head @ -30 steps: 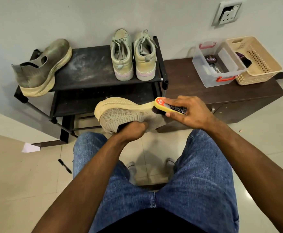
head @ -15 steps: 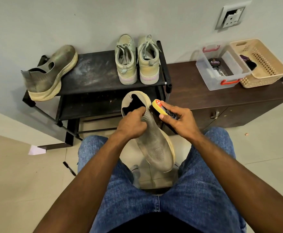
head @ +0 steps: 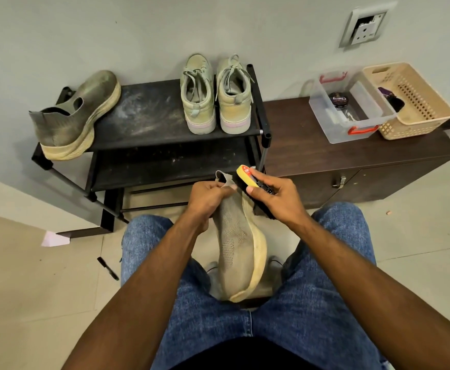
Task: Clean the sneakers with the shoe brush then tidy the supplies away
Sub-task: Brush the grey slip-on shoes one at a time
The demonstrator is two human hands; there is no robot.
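Observation:
A grey knit sneaker [head: 235, 236] with a cream sole hangs between my knees, toe toward me and collar away. My left hand [head: 207, 194] pinches its collar. My right hand [head: 274, 198] grips a yellow-backed shoe brush [head: 247, 175], whose dark bristles lie against the heel side of the sneaker. Its matching sneaker [head: 77, 116] stands at the left end of the black shoe rack [head: 149, 113]. A pale green laced pair [head: 215, 94] sits at the rack's right end.
A dark wooden cabinet [head: 312, 153] stands right of the rack. On it are a clear plastic box [head: 333, 129] holding a polish tin [head: 338, 99] and a beige basket [head: 418, 102]. A black marker [head: 108, 268] and a paper scrap [head: 55, 239] lie on the tiled floor.
The sneaker swung from lying sideways with its sole up to hanging toe toward me. My left hand shifted from under the shoe to its collar. The brush stayed at the heel.

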